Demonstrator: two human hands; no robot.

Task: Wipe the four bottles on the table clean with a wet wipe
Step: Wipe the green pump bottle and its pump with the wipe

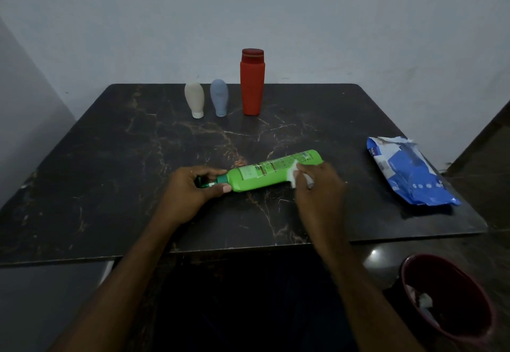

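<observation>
Green plastic bottle (pixel 265 170) with printed label lies on its side on the dark marble-pattern table (pixel 110 158), near the middle of the front edge, cap end pointing left and base pointing right and slightly toward the far edge. Left hand (pixel 190 188) grips the dark green cap (pixel 220 179) and neck, thumb and fingers curled round it. Right hand (pixel 320 186) pinches a white wet wipe (pixel 293 176), bunched up and pressed against the bottle body near the base end.

Three more bottles stand upright in a row at the middle of the far edge: small beige squeeze bottle (pixel 194 99) cap-down, small grey-blue squeeze bottle (pixel 219 96) just beside it, tall red plastic bottle (pixel 252 86) with darker red cap on the right of the row.

Blue-and-white wipe packet (pixel 408 169), top torn open, lies flat by the right edge. Dark red round bin (pixel 463 296) sits on the floor off the front-right corner, with crumpled white wipes (pixel 423 300) inside.
</observation>
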